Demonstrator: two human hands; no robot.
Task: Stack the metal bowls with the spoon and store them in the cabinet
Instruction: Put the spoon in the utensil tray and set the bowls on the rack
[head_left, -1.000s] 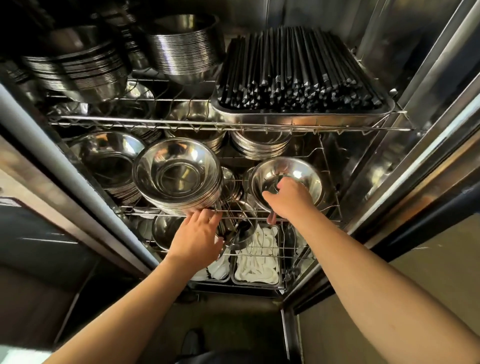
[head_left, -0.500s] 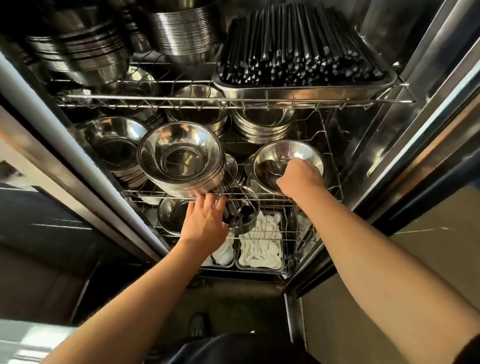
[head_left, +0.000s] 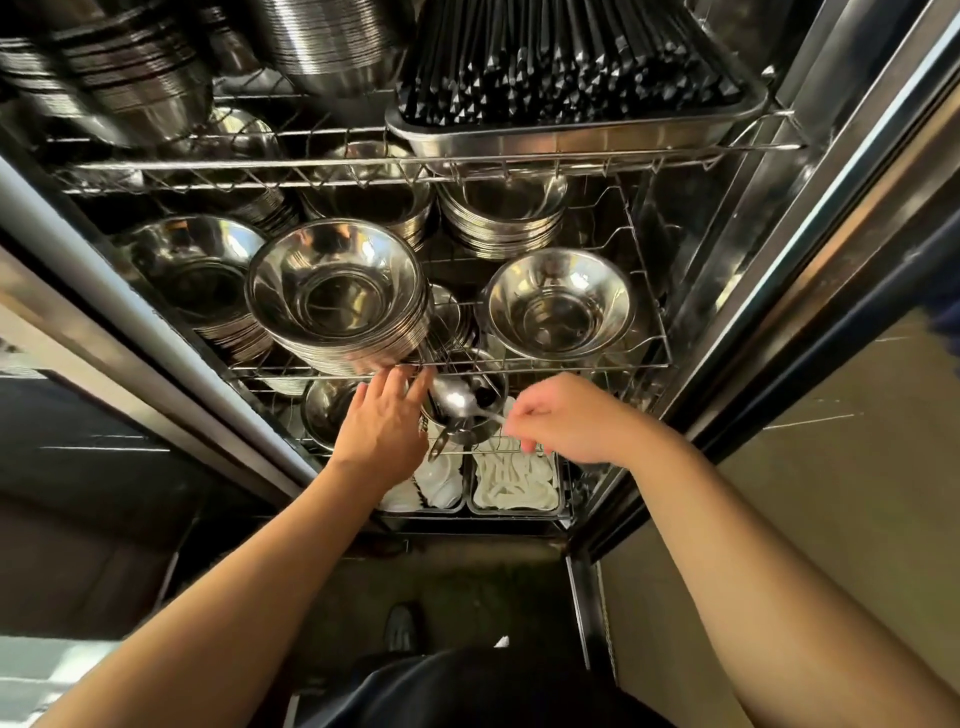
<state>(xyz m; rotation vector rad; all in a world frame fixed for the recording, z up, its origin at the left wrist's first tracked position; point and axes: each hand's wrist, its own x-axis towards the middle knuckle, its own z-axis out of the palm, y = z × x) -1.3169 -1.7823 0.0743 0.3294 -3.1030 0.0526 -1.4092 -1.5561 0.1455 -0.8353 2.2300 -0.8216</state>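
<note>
A tall stack of metal bowls (head_left: 332, 291) stands on the cabinet's middle wire shelf (head_left: 571, 366), tilted toward me. To its right on the same shelf sits a lone metal bowl (head_left: 561, 306). My left hand (head_left: 382, 426) rests with spread fingers against the base of the stack at the shelf's front edge. My right hand (head_left: 566, 421) pinches the handle of a metal spoon (head_left: 457, 402), whose bowl end hangs just below the shelf front, between my two hands.
A steel tray of black chopsticks (head_left: 571, 78) and more bowl stacks (head_left: 332, 41) fill the upper shelf. Further bowl stacks (head_left: 501, 218) sit at the back. Two bins of white utensils (head_left: 514, 480) lie on the bottom level. Cabinet door frames (head_left: 779, 260) flank the opening.
My right hand has come out of the lone right bowl and dropped below the shelf front, now holding a spoon. The left hand stays at the stack's base.
</note>
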